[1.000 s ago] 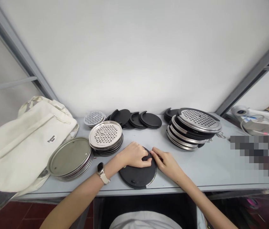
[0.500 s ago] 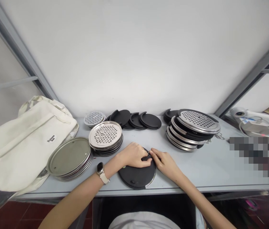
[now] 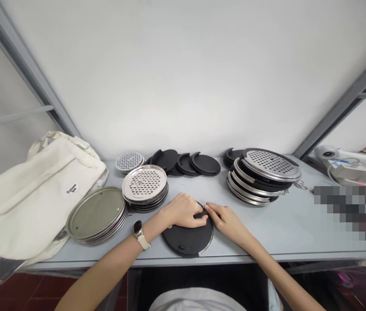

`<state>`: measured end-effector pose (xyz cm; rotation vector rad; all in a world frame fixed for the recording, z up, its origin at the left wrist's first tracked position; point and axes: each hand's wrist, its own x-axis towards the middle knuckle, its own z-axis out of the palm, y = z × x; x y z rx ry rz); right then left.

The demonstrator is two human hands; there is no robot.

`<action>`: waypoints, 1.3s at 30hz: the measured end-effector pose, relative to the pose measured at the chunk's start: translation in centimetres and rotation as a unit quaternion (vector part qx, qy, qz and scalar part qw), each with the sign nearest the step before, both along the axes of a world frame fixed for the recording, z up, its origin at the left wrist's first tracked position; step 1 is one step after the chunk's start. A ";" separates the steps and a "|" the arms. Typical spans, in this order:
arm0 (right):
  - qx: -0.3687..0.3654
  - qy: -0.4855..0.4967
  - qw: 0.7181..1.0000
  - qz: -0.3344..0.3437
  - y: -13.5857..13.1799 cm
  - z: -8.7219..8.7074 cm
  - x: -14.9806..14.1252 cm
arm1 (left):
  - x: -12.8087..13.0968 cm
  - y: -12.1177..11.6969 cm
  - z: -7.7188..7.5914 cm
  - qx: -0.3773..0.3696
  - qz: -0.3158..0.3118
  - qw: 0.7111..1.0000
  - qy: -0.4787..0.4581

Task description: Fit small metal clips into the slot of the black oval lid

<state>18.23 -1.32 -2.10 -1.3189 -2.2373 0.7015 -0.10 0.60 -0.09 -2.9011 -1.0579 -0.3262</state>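
A round black disc (image 3: 187,239) lies flat at the table's front, with a strip of bright metal along its right rim and a small knob near its lower edge. My left hand (image 3: 187,211) rests curled over its upper part, thumb and fingers closed around a small black piece (image 3: 199,214) at the disc. At the disc's upper right rim my right hand (image 3: 223,220) is closed in a pinch, its fingertips close to the left thumb. Something small and shiny shows between the two hands, but the fingers mostly hide it.
Left stand stacks of olive-green metal plates (image 3: 95,214) and perforated grater discs (image 3: 144,185), beside a cream bag (image 3: 40,194). Black discs (image 3: 205,164) lie along the wall, near small grater discs (image 3: 129,161). A tall stack of assembled graters (image 3: 268,164) rises at right.
Both hands keep the same places on the black disc, with hardly any finger movement. The whole view shifts very slightly.
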 end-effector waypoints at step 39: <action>0.024 -0.037 0.998 -0.037 -0.4 -0.8 0.0 | 0.1 -0.1 -0.1 -0.013 0.008 1.000 -0.022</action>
